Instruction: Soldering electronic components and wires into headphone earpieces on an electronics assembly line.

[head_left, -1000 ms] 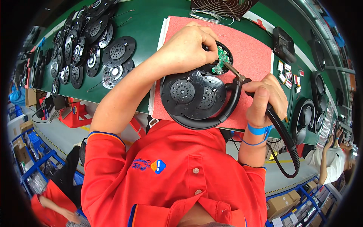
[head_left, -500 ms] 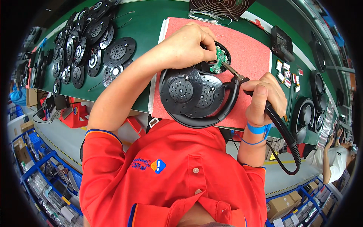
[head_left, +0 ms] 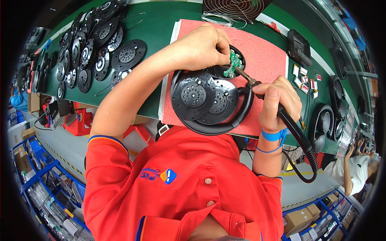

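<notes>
Two-handed, works over a pink mat (head_left: 267, 56) at the near edge of a green worktop (head_left: 157, 25). Holds a soldering iron (head_left: 248, 78) wrapped firmly in the right grip (head_left: 281, 104), with the metal shaft slanting away and leftward and the black cable trailing down past the worktop's near edge. Brings the tip right up to the lower right side of a green circuit board (head_left: 234, 65); too small to tell whether touching. Bends the fingers of the left grip (head_left: 203, 47) close together at the left side of the same board; impossible to tell whether pinching a thin wire or just touching the board.

Has the board inside the ear cup (head_left: 219, 73) of some black headphones (head_left: 213, 130), toward the middle of the mat, with the headband curving round to the mat's near edge. Has two round black speaker plates (head_left: 194, 96) overlapping within that curve, by the mat's left edge. Wears a blue band (head_left: 272, 135) on the right wrist.

Shows a heap of loose speakers (head_left: 102, 32) toward the worktop's left end, a coil of white wire (head_left: 225, 19) at the far edge, and a black tray (head_left: 299, 46) plus scattered small packs (head_left: 304, 79) toward the right end.
</notes>
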`<state>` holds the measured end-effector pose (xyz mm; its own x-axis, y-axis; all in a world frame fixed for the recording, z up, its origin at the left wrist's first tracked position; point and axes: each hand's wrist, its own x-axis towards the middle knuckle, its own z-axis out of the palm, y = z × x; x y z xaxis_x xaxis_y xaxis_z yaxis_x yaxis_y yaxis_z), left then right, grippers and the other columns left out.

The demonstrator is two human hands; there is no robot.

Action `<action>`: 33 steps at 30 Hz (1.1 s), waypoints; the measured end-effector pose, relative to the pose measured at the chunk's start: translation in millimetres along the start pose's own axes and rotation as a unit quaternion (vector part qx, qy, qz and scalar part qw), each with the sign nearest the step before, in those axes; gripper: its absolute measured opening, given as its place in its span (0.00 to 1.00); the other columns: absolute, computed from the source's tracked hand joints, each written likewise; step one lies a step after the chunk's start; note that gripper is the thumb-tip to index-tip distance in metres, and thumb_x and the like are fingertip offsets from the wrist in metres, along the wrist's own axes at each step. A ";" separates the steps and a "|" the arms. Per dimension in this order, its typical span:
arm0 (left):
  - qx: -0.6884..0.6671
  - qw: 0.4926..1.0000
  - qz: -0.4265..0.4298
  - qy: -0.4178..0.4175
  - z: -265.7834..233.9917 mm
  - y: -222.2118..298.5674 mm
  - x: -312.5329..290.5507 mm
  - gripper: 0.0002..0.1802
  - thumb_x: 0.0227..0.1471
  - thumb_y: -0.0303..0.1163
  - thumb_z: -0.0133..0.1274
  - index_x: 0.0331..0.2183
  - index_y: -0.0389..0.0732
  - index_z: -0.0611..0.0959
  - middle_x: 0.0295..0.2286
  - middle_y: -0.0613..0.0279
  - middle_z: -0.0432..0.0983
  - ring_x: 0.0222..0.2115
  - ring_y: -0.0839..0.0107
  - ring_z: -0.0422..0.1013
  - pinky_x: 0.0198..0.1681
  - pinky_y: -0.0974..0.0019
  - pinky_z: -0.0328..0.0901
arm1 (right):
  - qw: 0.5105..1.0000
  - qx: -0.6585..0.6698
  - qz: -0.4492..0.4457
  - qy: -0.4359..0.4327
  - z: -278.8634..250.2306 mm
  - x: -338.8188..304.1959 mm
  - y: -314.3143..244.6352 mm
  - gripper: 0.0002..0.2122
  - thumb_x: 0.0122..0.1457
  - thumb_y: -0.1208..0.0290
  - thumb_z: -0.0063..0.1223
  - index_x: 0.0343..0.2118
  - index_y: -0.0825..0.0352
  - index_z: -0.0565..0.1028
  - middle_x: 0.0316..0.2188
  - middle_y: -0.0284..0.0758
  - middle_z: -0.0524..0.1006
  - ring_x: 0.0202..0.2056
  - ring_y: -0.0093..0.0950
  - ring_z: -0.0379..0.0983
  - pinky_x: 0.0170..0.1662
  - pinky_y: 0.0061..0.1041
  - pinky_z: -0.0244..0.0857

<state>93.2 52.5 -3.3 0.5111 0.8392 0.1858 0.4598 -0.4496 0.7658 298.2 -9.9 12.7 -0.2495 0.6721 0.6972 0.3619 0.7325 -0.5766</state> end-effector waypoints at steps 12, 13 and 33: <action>0.022 0.998 -0.040 -0.045 -4.0 2.1 -1.5 0.07 0.38 0.32 0.57 0.22 0.38 0.83 0.36 0.58 0.75 0.41 0.61 0.66 0.48 0.62 0.59 | 1.000 -0.003 -0.001 -0.003 1.7 1.1 -1.5 0.12 0.53 0.75 0.46 0.16 0.74 0.73 0.12 0.36 0.71 0.14 0.24 0.61 0.18 0.22 0.52; 0.019 0.998 -0.040 -0.043 -2.9 1.4 -0.9 0.07 0.38 0.32 0.57 0.22 0.38 0.83 0.36 0.58 0.75 0.41 0.61 0.66 0.48 0.62 0.58 | 1.000 -0.003 0.000 -0.002 1.6 0.7 -1.0 0.12 0.53 0.75 0.46 0.16 0.74 0.73 0.12 0.36 0.71 0.14 0.24 0.61 0.18 0.22 0.52; -0.001 1.000 0.002 0.016 1.2 0.3 -0.8 0.06 0.33 0.26 0.57 0.19 0.33 0.82 0.29 0.53 0.76 0.32 0.61 0.72 0.37 0.64 0.66 | 1.000 -0.003 0.001 0.009 -1.4 0.1 -2.8 0.13 0.53 0.74 0.45 0.15 0.74 0.73 0.11 0.36 0.70 0.14 0.24 0.59 0.18 0.22 0.51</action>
<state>93.8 51.4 -4.0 0.4903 0.8462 0.2086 0.4556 -0.4530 0.7663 298.4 -12.1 15.0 -0.2329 0.6714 0.7036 0.3669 0.7307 -0.5758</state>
